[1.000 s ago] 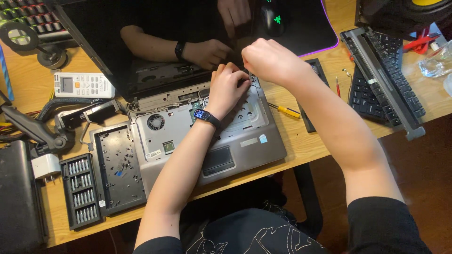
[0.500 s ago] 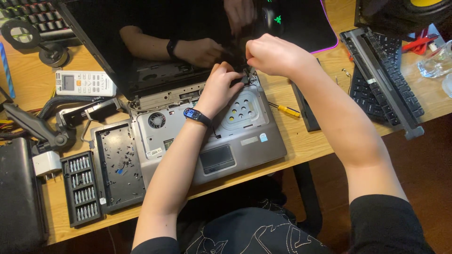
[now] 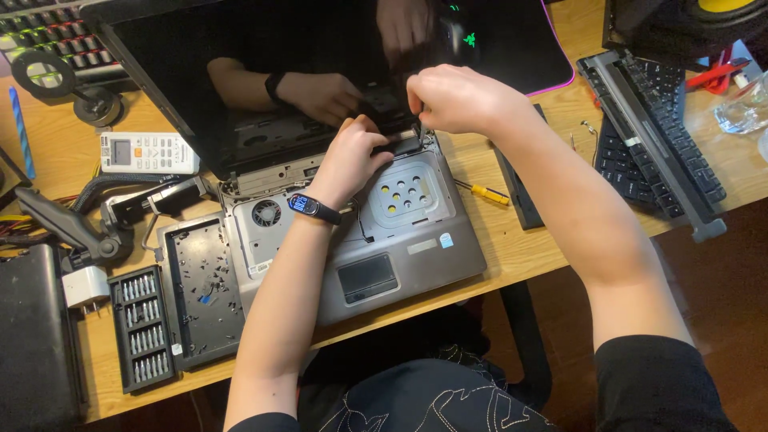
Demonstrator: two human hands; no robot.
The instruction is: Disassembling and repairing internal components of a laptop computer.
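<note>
Wooden desk crowded with gear: a bit set, a removed black keyboard, a yellow screwdriver. At its middle sits the opened grey laptop, keyboard deck stripped. Both hands work at the hinge edge below the dark screen. The left hand curls closed, pressing a thin dark strip; the right hand pinches something small, possibly the same strip. Lifting evenly along the edge, not twisting, should spare the clips.
</note>
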